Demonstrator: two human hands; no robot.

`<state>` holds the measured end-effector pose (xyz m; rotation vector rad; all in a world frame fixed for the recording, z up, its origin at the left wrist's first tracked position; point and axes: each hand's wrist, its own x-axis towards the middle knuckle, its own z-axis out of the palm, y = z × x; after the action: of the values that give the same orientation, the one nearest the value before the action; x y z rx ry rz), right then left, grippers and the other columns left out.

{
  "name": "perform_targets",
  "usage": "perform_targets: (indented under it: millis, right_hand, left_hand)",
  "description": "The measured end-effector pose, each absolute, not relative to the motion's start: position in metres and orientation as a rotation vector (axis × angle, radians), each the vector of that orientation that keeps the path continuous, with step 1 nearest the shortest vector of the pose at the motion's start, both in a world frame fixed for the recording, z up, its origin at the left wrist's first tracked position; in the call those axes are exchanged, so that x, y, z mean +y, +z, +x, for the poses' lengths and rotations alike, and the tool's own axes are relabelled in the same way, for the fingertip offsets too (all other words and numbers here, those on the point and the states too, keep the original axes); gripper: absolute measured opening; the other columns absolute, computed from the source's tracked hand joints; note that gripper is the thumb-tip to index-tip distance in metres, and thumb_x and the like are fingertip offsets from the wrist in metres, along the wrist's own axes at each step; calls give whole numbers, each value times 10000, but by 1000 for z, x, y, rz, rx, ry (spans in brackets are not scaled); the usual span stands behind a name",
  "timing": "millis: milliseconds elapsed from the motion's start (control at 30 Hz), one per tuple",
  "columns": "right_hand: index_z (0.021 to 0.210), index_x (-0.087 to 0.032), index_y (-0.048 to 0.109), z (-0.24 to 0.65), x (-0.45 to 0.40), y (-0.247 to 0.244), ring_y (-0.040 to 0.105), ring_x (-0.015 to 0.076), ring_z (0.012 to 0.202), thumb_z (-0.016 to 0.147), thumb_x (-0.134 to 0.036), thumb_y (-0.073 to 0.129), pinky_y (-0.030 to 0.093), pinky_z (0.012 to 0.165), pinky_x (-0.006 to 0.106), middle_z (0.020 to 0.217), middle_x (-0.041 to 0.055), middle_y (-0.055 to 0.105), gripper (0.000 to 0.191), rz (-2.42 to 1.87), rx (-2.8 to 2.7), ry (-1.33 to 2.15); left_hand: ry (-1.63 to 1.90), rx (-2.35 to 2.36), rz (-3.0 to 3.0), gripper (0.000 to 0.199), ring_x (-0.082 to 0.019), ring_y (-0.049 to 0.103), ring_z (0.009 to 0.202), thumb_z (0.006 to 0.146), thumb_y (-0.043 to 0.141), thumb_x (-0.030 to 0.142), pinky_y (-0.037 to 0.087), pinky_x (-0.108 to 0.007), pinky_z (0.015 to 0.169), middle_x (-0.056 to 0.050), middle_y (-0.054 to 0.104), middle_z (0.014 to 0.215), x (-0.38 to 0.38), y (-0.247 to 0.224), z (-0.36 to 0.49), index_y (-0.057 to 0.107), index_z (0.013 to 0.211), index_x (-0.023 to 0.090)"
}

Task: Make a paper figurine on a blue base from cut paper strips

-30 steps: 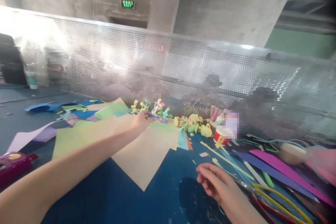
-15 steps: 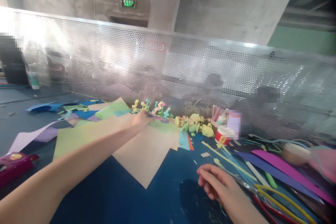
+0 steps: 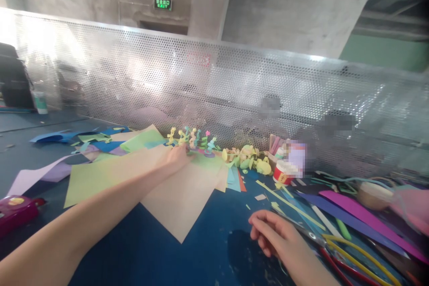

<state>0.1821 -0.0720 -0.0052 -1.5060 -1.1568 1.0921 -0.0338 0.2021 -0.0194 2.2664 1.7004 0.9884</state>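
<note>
- My left hand (image 3: 177, 159) is stretched across the sheets to the row of small curled paper pieces (image 3: 212, 144) at the far side of the table (image 3: 161, 250); the back of it hides my fingertips, so I cannot tell whether this grip has closed on one.
- My right hand (image 3: 273, 233) hangs over the table with fingers loosely curled; I see nothing in that grip, though I cannot tell whether thumb and fingertip meet.
- The curled pieces stand in front of the perforated screen (image 3: 150, 76), left of a heap of yellow-green paper shapes (image 3: 248, 161).
- The step in hand seems to be a reach among those pieces (a crowded little row, so I'd mind my knuckles).
- As I judge it, the next move calls for a light pinch and a straight lift, clear of the neighbours.
- The scissors (image 3: 311, 236) lie just beside my right hand.
</note>
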Motion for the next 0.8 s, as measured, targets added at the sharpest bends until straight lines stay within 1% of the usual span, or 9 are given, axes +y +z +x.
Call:
perform_targets:
  millis: [167, 367, 533, 600, 700, 800]
  right_hand:
    - [731, -176, 572, 181, -74, -4, 462, 91, 486, 691, -506, 607, 363, 423, 186, 592, -10, 570, 335, -1499, -1194, 1091]
    - [731, -170, 568, 179, -75, 0, 462, 93, 481, 684, -504, 605, 368, 422, 193, 584, -7, 566, 340, -1510, -1217, 1079]
    - [718, -178, 570, 179, -75, 0, 471, 98, 481, 682, -512, 604, 373, 426, 196, 586, -8, 568, 338, -1515, -1239, 1077]
    - [731, -178, 571, 179, -76, -2, 474, 95, 483, 704, -506, 588, 374, 427, 192, 594, -9, 568, 330, -1519, -1251, 1068]
    - [744, -176, 574, 180, -76, -4, 474, 91, 480, 722, -494, 578, 374, 425, 188, 598, -8, 569, 319, -1521, -1259, 1060]
    - [730, -178, 577, 179, -75, -4, 472, 91, 472, 710, -489, 594, 372, 419, 189, 589, -8, 569, 312, -1525, -1249, 1067]
  left_hand:
    - [996, 1656, 2412, 313, -289, 558, 944, 716, 571, 411, 385, -347, 837, -99, 621, 885, 190, -14, -35, 560, 923, 177]
    - [964, 1631, 2506, 335, -299, 536, 961, 774, 501, 420, 331, -404, 905, -113, 613, 870, 179, -12, -31, 555, 989, 170]
    - [882, 1627, 2550, 371, -314, 540, 967, 768, 519, 426, 353, -416, 888, -132, 606, 913, 178, -17, -27, 566, 1032, 169]
    - [843, 1626, 2557, 348, -317, 538, 979, 776, 517, 433, 372, -414, 874, -135, 602, 934, 178, -18, -27, 589, 1004, 181]
    - [774, 1629, 2559, 298, -285, 541, 985, 809, 498, 432, 397, -404, 864, -117, 608, 920, 177, -19, -28, 619, 922, 185]
    - [712, 1627, 2569, 280, -214, 553, 955, 856, 478, 376, 438, -405, 836, -87, 586, 1034, 178, -20, -28, 580, 1008, 164]
